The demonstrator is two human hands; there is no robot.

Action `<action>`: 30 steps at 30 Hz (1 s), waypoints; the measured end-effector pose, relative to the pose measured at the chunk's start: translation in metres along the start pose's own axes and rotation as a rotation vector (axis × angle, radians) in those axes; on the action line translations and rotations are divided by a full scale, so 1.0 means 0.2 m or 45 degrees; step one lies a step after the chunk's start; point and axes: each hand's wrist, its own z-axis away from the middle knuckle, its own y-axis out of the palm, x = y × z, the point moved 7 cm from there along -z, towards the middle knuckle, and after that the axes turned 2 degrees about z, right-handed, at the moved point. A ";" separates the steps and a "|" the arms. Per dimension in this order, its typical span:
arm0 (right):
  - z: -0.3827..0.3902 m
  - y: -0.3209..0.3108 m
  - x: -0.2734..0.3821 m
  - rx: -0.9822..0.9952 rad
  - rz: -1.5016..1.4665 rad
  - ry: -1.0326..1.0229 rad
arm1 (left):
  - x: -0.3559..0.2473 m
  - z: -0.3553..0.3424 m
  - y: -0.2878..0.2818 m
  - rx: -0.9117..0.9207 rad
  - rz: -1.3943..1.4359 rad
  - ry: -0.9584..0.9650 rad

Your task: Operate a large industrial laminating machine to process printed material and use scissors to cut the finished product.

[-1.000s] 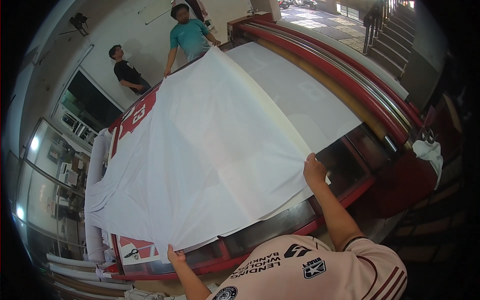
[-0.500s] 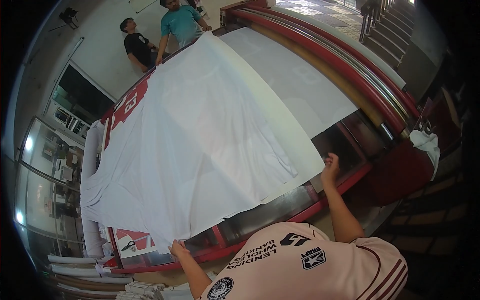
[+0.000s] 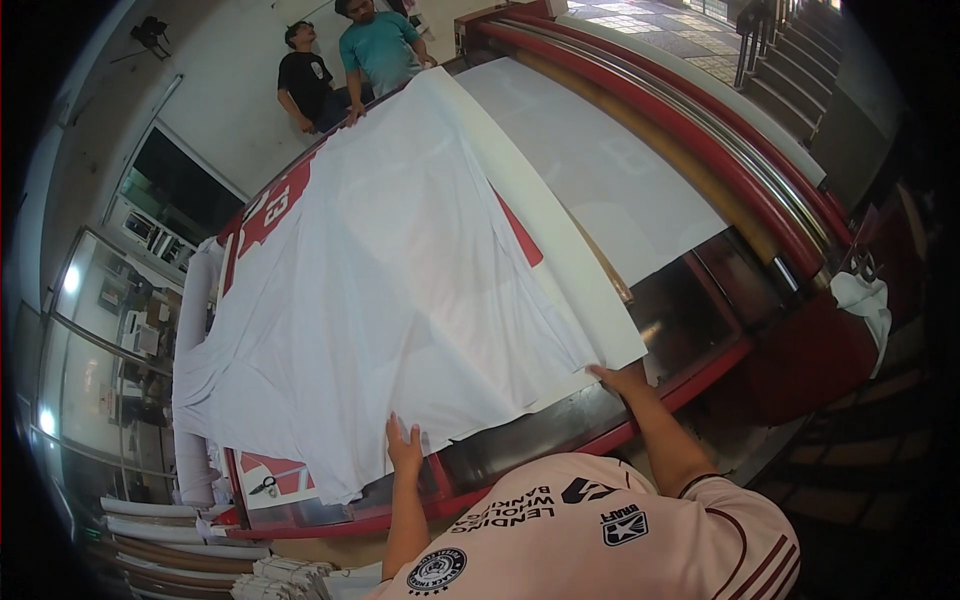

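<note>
A large sheet of thin white fabric (image 3: 400, 280) lies with folds over the table, on top of pale paper (image 3: 610, 325). By the fabric's near edge, my left hand (image 3: 404, 447) has its thumb and fingers spread. My right hand (image 3: 622, 381) has its fingertips closed at the fabric's near right corner, next to the paper's edge. Red printed sheet (image 3: 518, 228) shows in a narrow strip along the fabric's right side. More red print with white figures (image 3: 270, 215) lies exposed at the far left.
A person in a teal shirt (image 3: 380, 52) reaches to the far edge; another in black (image 3: 305, 85) is beside them. Long red and metal rollers (image 3: 690, 130) span the right. Scissors (image 3: 264, 486) lie near left. Rolls (image 3: 150, 523) are stacked below. A white cloth (image 3: 860, 300) hangs at right.
My left hand has let go of the fabric's near edge and moved right. My right hand has moved left from the paper's corner to the fabric's corner. A red strip has come into sight.
</note>
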 end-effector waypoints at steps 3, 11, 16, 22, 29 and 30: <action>0.00 -0.03 -0.05 0.000 0.205 -0.123 | 0.08 0.02 0.03 0.107 -0.011 -0.062; -0.05 -0.35 -0.11 -0.012 -0.122 -0.373 | 0.29 0.09 0.07 0.290 -0.081 -0.187; -0.08 -0.51 -0.05 -0.101 0.403 -0.490 | 0.32 0.11 0.06 0.312 -0.161 -0.186; -0.13 -0.52 0.03 -0.366 0.167 -0.658 | 0.33 0.14 0.07 0.267 -0.103 -0.276; -0.14 -0.53 -0.08 -0.595 0.390 -0.593 | 0.35 0.16 0.09 0.247 -0.057 -0.308; -0.15 -0.54 -0.12 -0.597 0.408 -0.506 | 0.37 0.17 0.10 0.256 -0.032 -0.337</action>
